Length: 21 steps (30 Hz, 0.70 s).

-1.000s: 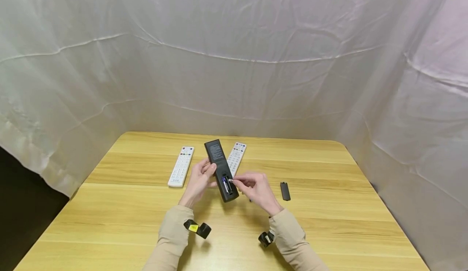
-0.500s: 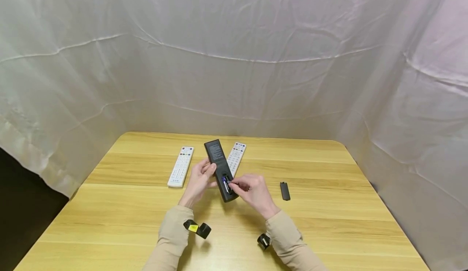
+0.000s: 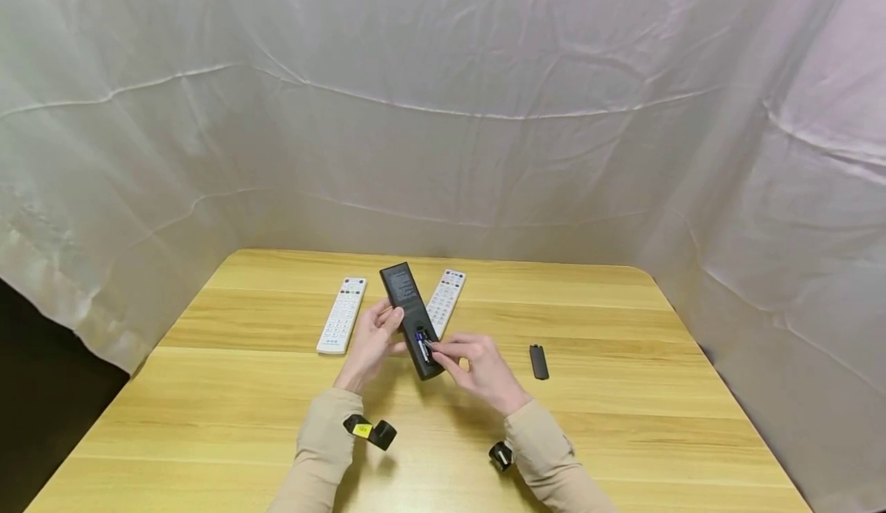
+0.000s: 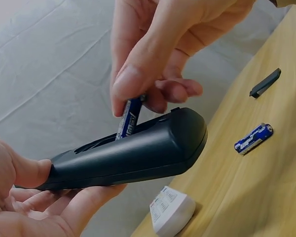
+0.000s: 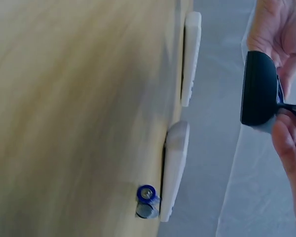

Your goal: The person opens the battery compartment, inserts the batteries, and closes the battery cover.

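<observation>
My left hand (image 3: 370, 344) grips a black remote control (image 3: 408, 301) by its side, back face up and tilted, its battery compartment uncovered. Inside the compartment, a blue and silver battery (image 3: 421, 345) shows in the head view. Thumb and fingers of my right hand (image 3: 481, 371) pinch another blue battery (image 4: 129, 118). This one slants, its lower end at the compartment opening and its upper end under the fingertips. How deep it sits is hidden by the remote's side wall.
Two white remotes, one on the left (image 3: 342, 317) and one behind the black remote (image 3: 446, 298), lie on the wooden table (image 3: 623, 421). A black battery cover (image 3: 539, 362) rests to the right. A loose blue battery (image 4: 254, 138) lies on the table.
My right hand has moved slightly left, bringing its battery from the compartment's right edge over the opening. The black remote and left hand have shifted a little left.
</observation>
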Each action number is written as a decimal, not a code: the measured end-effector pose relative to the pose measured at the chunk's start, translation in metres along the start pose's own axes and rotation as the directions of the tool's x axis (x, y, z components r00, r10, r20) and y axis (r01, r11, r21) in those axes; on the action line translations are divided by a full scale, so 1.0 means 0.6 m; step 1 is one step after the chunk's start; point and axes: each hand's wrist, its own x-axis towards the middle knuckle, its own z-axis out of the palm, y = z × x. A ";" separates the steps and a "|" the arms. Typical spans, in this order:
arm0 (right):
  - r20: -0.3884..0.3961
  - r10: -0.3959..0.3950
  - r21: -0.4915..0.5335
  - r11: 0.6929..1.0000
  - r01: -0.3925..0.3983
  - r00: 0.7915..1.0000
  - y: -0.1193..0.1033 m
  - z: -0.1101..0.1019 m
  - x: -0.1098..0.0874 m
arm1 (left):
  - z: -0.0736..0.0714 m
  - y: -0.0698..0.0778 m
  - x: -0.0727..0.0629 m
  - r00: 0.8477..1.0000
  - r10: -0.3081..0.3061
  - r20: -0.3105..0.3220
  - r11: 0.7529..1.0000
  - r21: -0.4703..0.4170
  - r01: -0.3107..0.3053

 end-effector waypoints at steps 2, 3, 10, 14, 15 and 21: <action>0.036 0.015 -0.002 1.000 -0.015 0.999 0.001 -0.003 0.000 | -0.001 0.001 0.000 1.000 -0.013 -0.005 1.000 -0.009 0.013; 0.051 0.020 -0.002 1.000 -0.020 0.999 0.001 -0.003 0.000 | -0.001 0.002 0.000 1.000 -0.019 -0.005 1.000 -0.012 0.019; 0.060 0.013 -0.038 0.999 -0.011 0.998 -0.001 -0.005 0.002 | -0.003 0.000 0.000 1.000 -0.019 0.012 1.000 -0.019 0.019; 0.031 0.066 -0.027 0.997 -0.066 0.997 -0.006 -0.002 0.002 | -0.001 0.001 0.000 0.999 -0.019 0.031 1.000 -0.011 0.020; 0.022 0.086 -0.022 0.996 -0.085 0.996 -0.008 -0.001 0.002 | -0.001 0.001 0.000 0.999 -0.022 0.035 1.000 -0.010 0.022; -0.008 0.268 0.043 0.963 -0.267 0.963 -0.013 0.007 0.006 | 0.000 0.000 0.002 0.999 -0.015 0.046 1.000 0.004 0.014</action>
